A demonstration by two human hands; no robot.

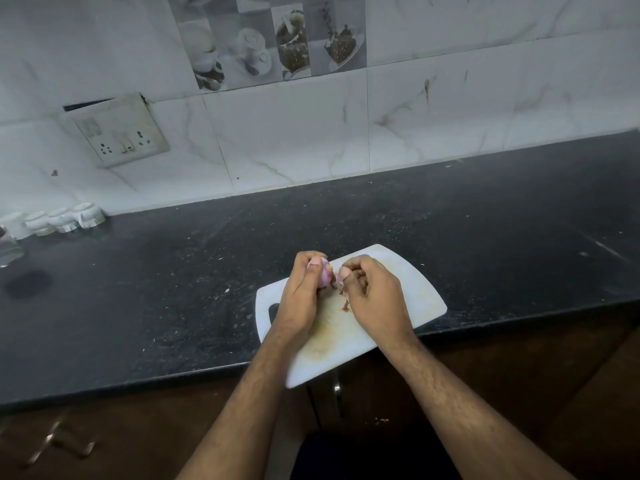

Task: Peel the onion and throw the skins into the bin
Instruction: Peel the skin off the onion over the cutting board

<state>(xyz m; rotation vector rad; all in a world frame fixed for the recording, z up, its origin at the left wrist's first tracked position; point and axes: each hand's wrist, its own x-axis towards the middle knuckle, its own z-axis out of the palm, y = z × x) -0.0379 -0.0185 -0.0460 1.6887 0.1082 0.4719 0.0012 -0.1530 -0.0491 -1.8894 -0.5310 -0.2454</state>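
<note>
Head view, single entry.

Step in hand: peeling, judged well along. The onion (322, 276) shows pale pink flesh with only a reddish-brown shred of skin (333, 271) at its right side.

Left hand (304, 282): fingers and thumb curled round the onion, clamped on it, holding it just above the far left part of the cutting board (415, 296).

Right hand (372, 289): just beside the onion on its right, thumb and curled fingers pinched together at the loose skin; the exact hold is partly hidden by the fingers.

Loose skin scraps (345, 304): small reddish bits lying on the board beneath the right hand, close to the onion.

Cutting board: white, stained, set at an angle at the near edge of the dark table (173, 289), its near corner overhanging that edge.

Also held on the table: white cups (64, 220) at the far left edge, against the tiled wall; a switch-and-socket plate (119, 131) on that wall.

Bin: not in view.

Next move, as judgement: pull the last shred free while the left hand steadies the bulb, then gather all scraps for the bin.
</note>
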